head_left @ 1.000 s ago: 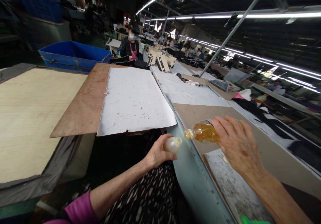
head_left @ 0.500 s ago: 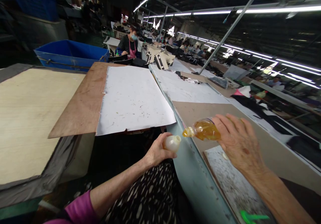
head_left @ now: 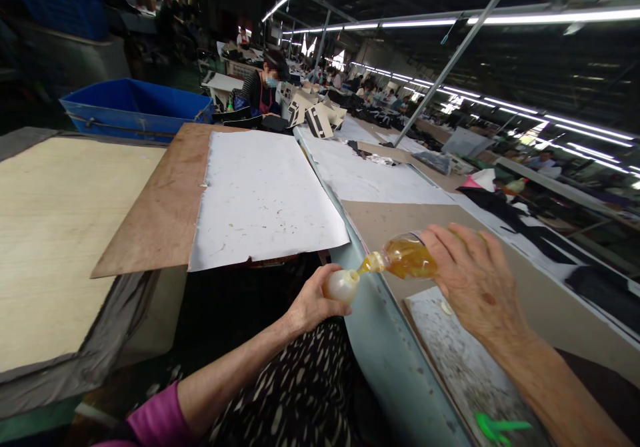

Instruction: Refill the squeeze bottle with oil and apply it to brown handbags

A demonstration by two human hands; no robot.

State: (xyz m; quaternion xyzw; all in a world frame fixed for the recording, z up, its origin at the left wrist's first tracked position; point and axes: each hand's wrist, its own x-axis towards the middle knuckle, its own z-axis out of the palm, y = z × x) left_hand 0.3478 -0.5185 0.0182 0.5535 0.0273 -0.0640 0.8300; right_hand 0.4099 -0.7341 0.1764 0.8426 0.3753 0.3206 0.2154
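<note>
We're at a workshop counter (head_left: pixel 385 347): our left grip (head_left: pixel 321 295) wraps the small translucent bottle (head_left: pixel 341 288) near its edge, mouth turned to catch amber liquid (head_left: pixel 367 263); our right grip (head_left: pixel 473 277) clasps the clear plastic bottle (head_left: pixel 407 255), tipped so it pours. Beyond sits a blue bin (head_left: pixel 125 123).

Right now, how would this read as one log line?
left hand: holds white bottle | right hand: tips clear bottle | yellow liquid: streaming between the mouths | green object: on stained board
</note>
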